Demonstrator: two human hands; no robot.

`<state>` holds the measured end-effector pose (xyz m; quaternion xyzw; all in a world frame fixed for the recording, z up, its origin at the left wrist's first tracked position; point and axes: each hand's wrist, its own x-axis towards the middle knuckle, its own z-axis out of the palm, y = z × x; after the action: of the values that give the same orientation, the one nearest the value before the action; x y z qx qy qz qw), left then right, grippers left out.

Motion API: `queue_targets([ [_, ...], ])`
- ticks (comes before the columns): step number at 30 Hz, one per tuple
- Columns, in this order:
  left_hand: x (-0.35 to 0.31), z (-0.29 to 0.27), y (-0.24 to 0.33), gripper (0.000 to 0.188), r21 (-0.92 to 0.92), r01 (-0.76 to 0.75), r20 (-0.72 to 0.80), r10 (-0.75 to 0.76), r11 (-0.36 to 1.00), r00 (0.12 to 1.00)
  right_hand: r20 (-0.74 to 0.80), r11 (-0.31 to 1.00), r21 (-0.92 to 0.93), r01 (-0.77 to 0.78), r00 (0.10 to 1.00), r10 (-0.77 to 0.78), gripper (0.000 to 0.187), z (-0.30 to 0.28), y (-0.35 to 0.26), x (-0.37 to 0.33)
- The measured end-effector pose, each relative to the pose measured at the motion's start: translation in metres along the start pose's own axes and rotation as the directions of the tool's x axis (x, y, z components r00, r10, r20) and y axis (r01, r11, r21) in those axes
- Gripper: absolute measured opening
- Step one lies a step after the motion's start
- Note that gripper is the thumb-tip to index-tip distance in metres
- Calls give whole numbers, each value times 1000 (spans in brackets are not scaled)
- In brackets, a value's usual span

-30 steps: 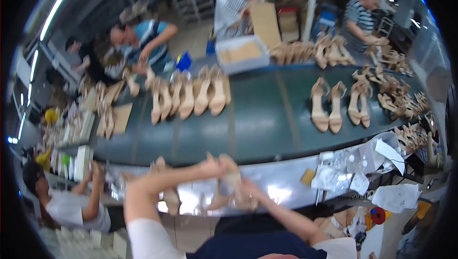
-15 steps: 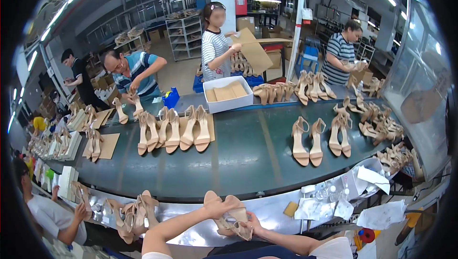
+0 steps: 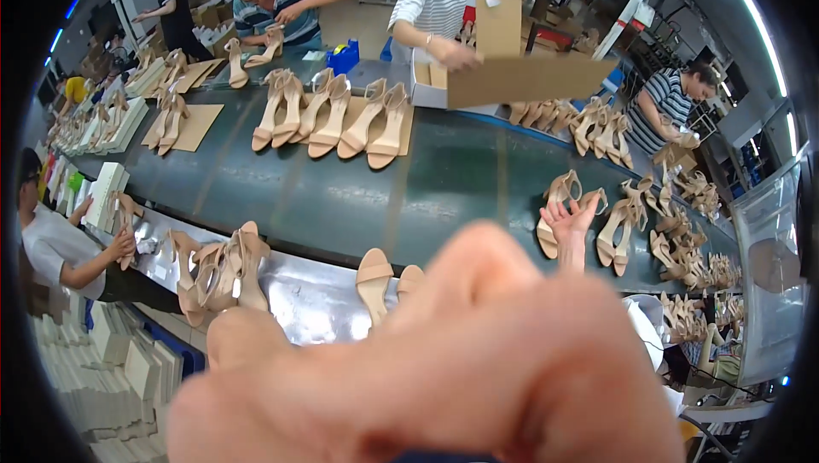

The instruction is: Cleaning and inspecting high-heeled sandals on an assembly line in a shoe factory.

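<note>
Moved from lower centre to right of centre, the bare right hand (image 3: pixel 570 222) spreads its fingers, palm up, at a pair of beige ankle-strap heeled sandals (image 3: pixel 547 238) on the dark-green conveyor belt (image 3: pixel 452 173); contact is unclear. Blurred across lower centre, the left hand (image 3: pixel 444 361), its grip unreadable, partly hides open-toed beige sandals (image 3: pixel 374 285) on the shiny metal table (image 3: pixel 316 292).

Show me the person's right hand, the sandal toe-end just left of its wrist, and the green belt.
Right hand (image 3: pixel 570 222): head view, middle of the hand.
Sandal (image 3: pixel 547 242): head view, its toe end.
Green belt (image 3: pixel 337 198): head view, a bare stretch.
</note>
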<state>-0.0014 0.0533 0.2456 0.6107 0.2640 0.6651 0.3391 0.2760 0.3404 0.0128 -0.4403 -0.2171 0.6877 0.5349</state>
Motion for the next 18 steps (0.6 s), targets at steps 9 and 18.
queue_targets([
  [9,-80,-5,37,15,-65,-68,121,76,996,990,36,951,161,-264,965,262,120,-20,39,37],
  [18,-41,-7,7,22,-100,-71,167,87,992,982,-110,867,-245,-434,901,419,72,-71,117,106],
])
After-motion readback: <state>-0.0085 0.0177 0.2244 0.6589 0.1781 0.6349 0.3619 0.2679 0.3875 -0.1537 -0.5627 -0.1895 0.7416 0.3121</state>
